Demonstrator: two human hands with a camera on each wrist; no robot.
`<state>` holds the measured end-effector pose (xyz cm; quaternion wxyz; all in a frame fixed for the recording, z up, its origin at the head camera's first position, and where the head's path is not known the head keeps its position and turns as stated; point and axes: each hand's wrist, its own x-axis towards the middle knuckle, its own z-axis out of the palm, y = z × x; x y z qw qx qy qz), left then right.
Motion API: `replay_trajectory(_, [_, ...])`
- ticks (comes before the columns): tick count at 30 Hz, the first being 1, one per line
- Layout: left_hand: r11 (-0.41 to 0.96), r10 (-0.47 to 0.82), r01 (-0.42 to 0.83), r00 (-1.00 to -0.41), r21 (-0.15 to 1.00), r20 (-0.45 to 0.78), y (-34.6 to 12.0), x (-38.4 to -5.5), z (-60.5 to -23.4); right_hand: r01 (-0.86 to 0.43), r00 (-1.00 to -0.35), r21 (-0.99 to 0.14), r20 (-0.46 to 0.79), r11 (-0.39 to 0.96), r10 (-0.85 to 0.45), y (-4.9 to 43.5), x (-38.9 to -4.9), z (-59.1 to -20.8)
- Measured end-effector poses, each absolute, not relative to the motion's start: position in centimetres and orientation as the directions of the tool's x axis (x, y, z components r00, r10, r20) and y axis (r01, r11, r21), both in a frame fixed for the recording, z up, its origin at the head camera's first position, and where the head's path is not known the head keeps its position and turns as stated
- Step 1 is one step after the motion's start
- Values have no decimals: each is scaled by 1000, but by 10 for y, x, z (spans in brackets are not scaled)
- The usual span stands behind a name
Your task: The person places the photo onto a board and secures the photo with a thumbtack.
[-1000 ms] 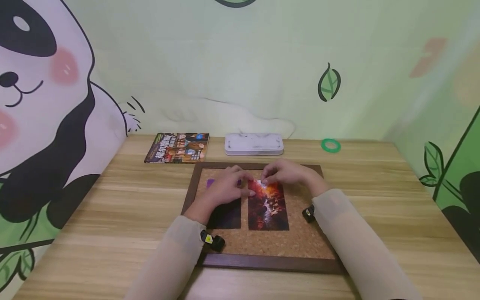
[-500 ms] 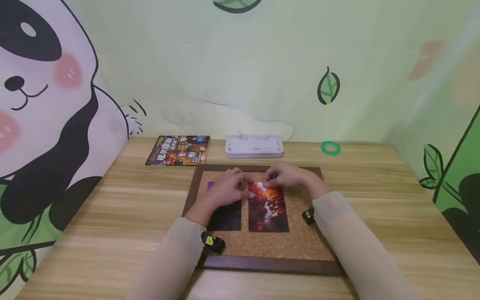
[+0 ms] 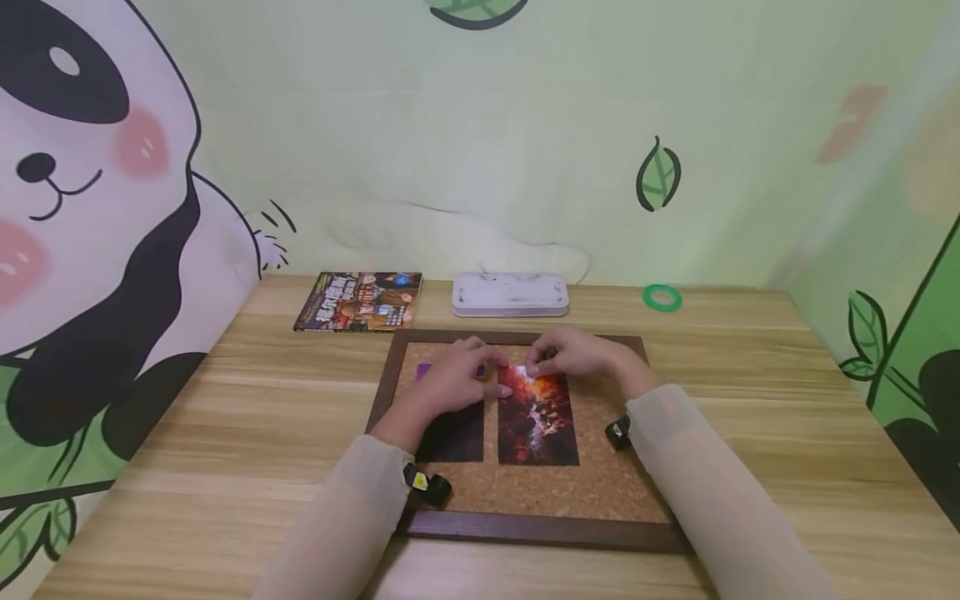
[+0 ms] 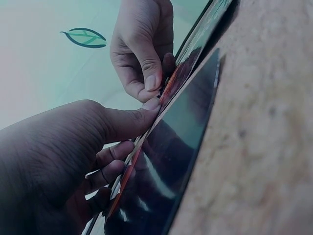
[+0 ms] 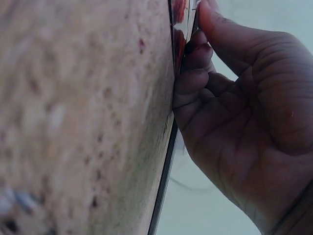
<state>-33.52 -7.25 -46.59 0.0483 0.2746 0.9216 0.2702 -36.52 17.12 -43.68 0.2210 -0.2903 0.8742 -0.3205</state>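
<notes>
A glossy print (image 3: pixel 536 425) in fiery red and orange lies on a cork board (image 3: pixel 540 496) with a dark wooden frame. To its left is a second, dark print (image 3: pixel 459 440) with a purple top, partly covered by my left hand (image 3: pixel 456 375). That hand's fingers are spread, with thumb and fingertips resting at the fiery print's upper left. My right hand (image 3: pixel 573 352) pinches at the print's top edge. In the right wrist view, a tiny metallic pin-like bit (image 5: pixel 197 5) shows at the right thumb tip; the fingers mostly hide it.
Behind the board, a comic-style book (image 3: pixel 360 302), a white tin case (image 3: pixel 510 294) and a green tape ring (image 3: pixel 662 297) lie along the back of the wooden table (image 3: pixel 247 417). A wall printed with a panda and leaves rises behind.
The view has tipped up slightly, so everything sits a little lower in it. Both hands keep nearly the same place at the top of the fiery print.
</notes>
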Motion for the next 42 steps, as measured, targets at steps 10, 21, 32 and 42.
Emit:
replay_trajectory(10, [706, 534, 486, -843, 516, 64, -73, -337, -468, -352, -742, -669, -227, 654, -631, 168, -366, -434])
replay_trajectory(21, [716, 532, 481, -845, 506, 50, -73, -336, -467, -289, -758, -683, -265, 671, -596, 168, -366, -436])
replay_trajectory(32, [709, 542, 504, -837, 494, 75, -72, -337, -465, -233, -774, -708, -281, 667, -568, 169, -369, -435])
replay_trajectory(42, [708, 549, 512, -832, 485, 77, -73, -337, -467, -236, -779, -721, -261, 651, -570, 168, -369, -437])
